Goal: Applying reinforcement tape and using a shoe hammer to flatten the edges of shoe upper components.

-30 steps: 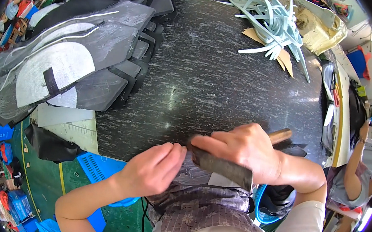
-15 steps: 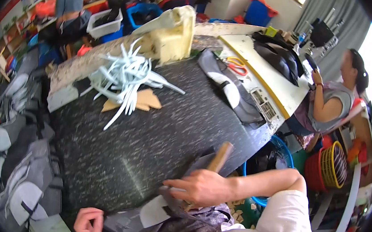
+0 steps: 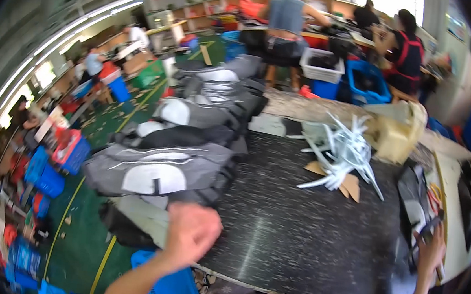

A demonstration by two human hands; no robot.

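My left hand (image 3: pixel 192 233) is in the air over the table's left edge, blurred. Its fingers look curled into a fist, with nothing seen in it. Just beyond it lies a stack of grey fabric bag pieces (image 3: pixel 205 164); the nearest has a pale rounded patch (image 3: pixel 154 179) and a black tab. At the table's right side my right hand (image 3: pixel 431 251) is closed round a hammer (image 3: pixel 440 273), its dark head showing beyond the fingers and its wooden handle end below. Another grey piece with a pale patch (image 3: pixel 412 192) lies beside that hand, near orange-handled scissors (image 3: pixel 436 196).
On the dark speckled tabletop (image 3: pixel 294 243), a tangle of pale blue strips (image 3: pixel 344 149) lies over tan cut pieces (image 3: pixel 349 186). A yellowed block (image 3: pixel 398 131) stands behind. A blue crate (image 3: pixel 165 287) is below the left edge. Several people work at farther tables.
My view has swung left. My left hand has moved up from my lap toward the stack. My right hand, still holding the hammer, has moved to the table's right side. The lap piece is gone from there.
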